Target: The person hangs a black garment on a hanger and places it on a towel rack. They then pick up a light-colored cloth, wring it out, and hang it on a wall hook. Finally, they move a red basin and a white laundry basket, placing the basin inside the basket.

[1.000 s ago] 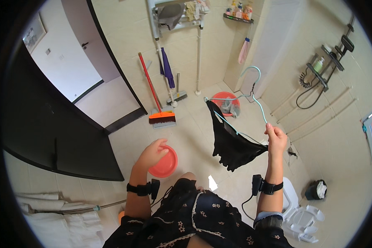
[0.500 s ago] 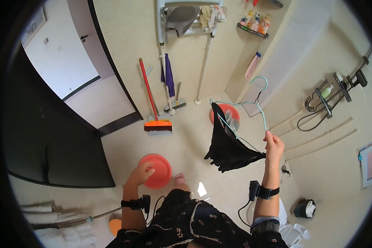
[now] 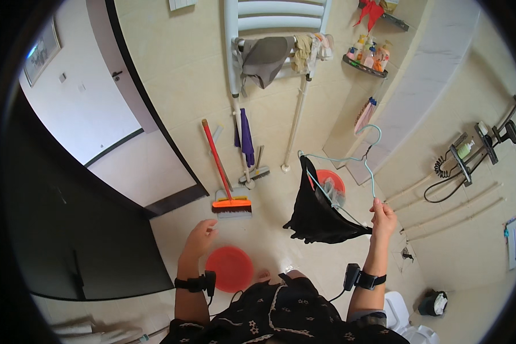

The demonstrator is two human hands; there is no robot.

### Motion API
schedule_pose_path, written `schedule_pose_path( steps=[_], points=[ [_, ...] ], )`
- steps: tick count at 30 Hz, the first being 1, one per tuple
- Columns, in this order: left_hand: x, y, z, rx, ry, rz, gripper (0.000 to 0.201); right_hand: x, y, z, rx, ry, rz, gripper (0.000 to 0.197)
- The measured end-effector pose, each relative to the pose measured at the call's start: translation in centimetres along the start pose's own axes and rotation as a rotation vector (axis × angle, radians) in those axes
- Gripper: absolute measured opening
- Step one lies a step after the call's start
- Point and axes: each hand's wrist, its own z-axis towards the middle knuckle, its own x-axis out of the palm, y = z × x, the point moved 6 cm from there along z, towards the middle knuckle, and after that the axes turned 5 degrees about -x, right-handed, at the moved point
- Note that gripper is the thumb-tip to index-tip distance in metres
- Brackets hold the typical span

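My right hand (image 3: 383, 219) is closed on a light blue wire clothes hanger (image 3: 374, 179), gripping it at its right end. From the hanger droops a black garment (image 3: 327, 217) with a ruffled lower edge, tilted and stretched along the wire. The hanger's hook points up and away from me. My left hand (image 3: 199, 236) holds nothing; its fingers are loosely bent and apart, above the floor just beyond a red basin (image 3: 229, 269). Both wrists wear black straps with small devices.
A red-handled broom (image 3: 217, 160) and dustpan stand against the far wall. Behind the garment sits another red basin (image 3: 333, 182) with something greyish in it. Cloths hang on a white towel rack (image 3: 281, 23). Shower fittings (image 3: 470, 152) are at right, a dark door (image 3: 92, 229) at left.
My view has tilted up, so the room sits lower in the picture. My left hand has moved off the basin and its fingers have loosened. The right hand keeps hold of the hanger.
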Motion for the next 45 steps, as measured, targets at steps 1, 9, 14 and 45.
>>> schedule_pose_path(
  steps=[1, 9, 14, 45],
  points=[
    [-0.2, -2.4, 1.2, 0.047, -0.002, 0.01, 0.031, 0.2, 0.0, 0.6, -0.004, -0.011, 0.02, 0.038],
    [-3.3, -16.0, 10.5, 0.355, -0.161, 0.189, 0.026, 5.5, 0.4, 5.5, -0.046, 0.036, 0.055, 0.036],
    [-4.7, -25.0, 16.6, 0.509, -0.248, 0.355, 0.026, 10.6, -0.2, 9.4, -0.078, 0.083, 0.045, 0.036],
    [-4.0, -40.4, 43.0, 0.725, -0.598, 1.06, 0.031, 20.7, 0.0, 26.3, -0.135, 0.434, -0.033, 0.034]
  ],
)
